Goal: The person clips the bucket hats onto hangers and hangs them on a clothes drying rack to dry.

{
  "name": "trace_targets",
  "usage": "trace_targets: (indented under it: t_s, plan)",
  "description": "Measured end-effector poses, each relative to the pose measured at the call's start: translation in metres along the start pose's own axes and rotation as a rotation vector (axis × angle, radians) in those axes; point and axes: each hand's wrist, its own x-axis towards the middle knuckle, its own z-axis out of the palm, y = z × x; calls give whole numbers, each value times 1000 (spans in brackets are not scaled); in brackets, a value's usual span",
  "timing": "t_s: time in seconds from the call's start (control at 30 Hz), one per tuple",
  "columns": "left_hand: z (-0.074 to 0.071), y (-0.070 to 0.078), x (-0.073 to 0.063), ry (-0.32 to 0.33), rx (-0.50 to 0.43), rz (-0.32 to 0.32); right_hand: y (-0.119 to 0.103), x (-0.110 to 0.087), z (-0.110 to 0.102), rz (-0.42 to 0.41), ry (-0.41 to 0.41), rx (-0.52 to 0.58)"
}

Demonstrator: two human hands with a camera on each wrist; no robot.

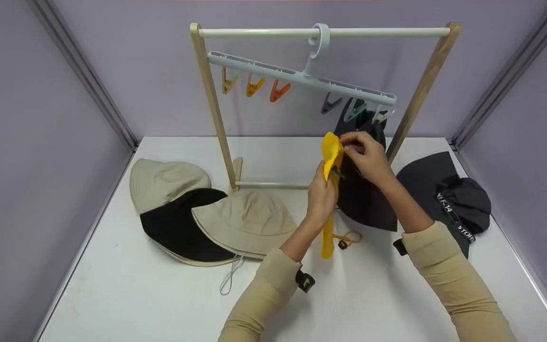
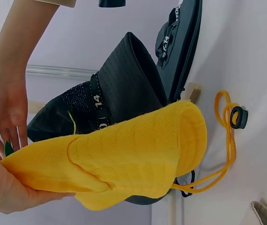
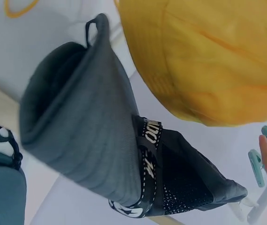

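My left hand (image 1: 322,199) grips a yellow bucket hat (image 1: 330,154) on its side, thumb and fingers either side of the fabric. At the hat's upper edge, the thumb and index finger of my right hand (image 1: 371,159) pinch the cloth; their tips are partly hidden. A small green leaf-like piece (image 1: 338,172) shows on the hat. From its brim dangles a yellow cord (image 2: 229,140) with a black toggle (image 2: 239,117). Just behind, a black hat with a lettered band (image 3: 147,159) hangs from the right end of a pale blue clip hanger (image 1: 302,78).
The hanger tilts down rightward on the wooden rack's white rail (image 1: 254,33). Orange (image 1: 279,91), yellow (image 1: 254,86) and tan (image 1: 228,84) clips dangle at its left. Beige hats (image 1: 249,218) and a black-lined hat (image 1: 183,225) lie left; another black hat (image 1: 463,204) lies right.
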Motion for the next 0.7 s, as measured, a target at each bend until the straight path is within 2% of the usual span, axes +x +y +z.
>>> trace_targets:
  t_s: [0.13,0.23,0.33,0.57,0.63,0.7]
  plan:
    - [1,-1,2,12,8,2,-4,3,-8,194,59,106]
    - [2,-2,6,20,-3,6,-5,7,-13,280,71,159]
    - [2,-4,11,31,-3,6,-7,14,-15,355,81,261]
    - [4,-7,21,48,24,-1,-16,33,-26,539,77,597]
    - [4,-6,22,52,31,1,-19,37,-29,584,92,729]
    - [5,-6,23,56,31,7,-22,41,-30,647,140,910]
